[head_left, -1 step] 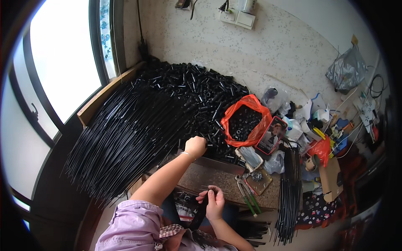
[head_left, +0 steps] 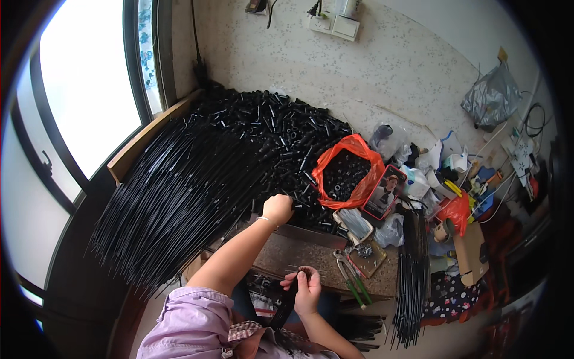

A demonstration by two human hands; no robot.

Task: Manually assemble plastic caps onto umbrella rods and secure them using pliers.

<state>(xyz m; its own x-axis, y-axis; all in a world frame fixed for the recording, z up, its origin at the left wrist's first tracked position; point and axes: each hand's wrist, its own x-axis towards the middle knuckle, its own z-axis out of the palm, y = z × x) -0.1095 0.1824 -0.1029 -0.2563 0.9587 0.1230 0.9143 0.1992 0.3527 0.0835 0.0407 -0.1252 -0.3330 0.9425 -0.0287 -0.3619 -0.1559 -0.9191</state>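
Note:
My left hand [head_left: 278, 210], a thin bracelet at its wrist, is closed at the near edge of a big pile of short black tubes [head_left: 272, 116]. Its fingertips are turned away, so what they hold, if anything, is hidden. Lower down, over my lap, my right hand [head_left: 307, 292] pinches thin wire pieces [head_left: 297, 268] that stick out sideways past the fingers. Black strands [head_left: 284, 308] hang down below this hand, by the palm. Left of the tubes lies a wide spread of long thin black rods [head_left: 173, 197].
A red plastic bag [head_left: 373, 154] holds small black rings. Beside it lean a phone [head_left: 384, 192] and a clear bag [head_left: 390, 230]. Green-handled pincers [head_left: 353, 281] lie at the bench's front edge. More black rods [head_left: 410, 293] hang off the right side, near a cardboard box [head_left: 470, 254].
The whole view has shifted slightly to the left. The picture on the phone screen differs. Both hands keep their pose.

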